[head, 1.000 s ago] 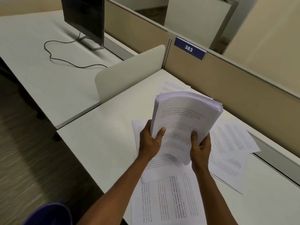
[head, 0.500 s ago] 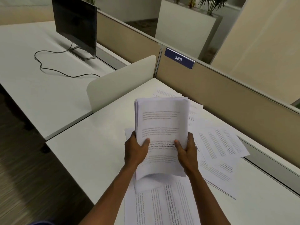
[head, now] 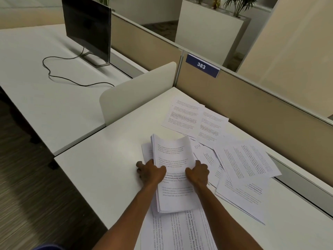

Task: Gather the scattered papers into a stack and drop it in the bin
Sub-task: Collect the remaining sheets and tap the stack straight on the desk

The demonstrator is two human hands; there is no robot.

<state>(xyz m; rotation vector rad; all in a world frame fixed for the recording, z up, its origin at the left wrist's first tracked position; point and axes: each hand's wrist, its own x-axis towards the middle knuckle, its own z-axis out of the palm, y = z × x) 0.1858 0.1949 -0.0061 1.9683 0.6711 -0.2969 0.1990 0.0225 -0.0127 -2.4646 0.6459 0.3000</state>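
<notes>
Print on the loose sheets [head: 246, 159] was too small to read, the sheet [head: 180, 231] nearest the camera ran off the bottom edge, and the bin could not be made out. White desk [head: 108, 168] in a beige-partitioned cubicle with a blue plate [head: 202, 65] marked 383, a white divider [head: 137, 91] on its left side, a dark monitor [head: 88, 27] with trailing cable on the neighbouring desk and a white planter [head: 207, 31] beyond. Paper stack [head: 173, 165] stood on the desk amid the scattered sheets, far end curled upward, left hand [head: 150, 171] gripping its left edge and right hand [head: 198, 173] its right, thumbs on top and fingers curled round the sides.
</notes>
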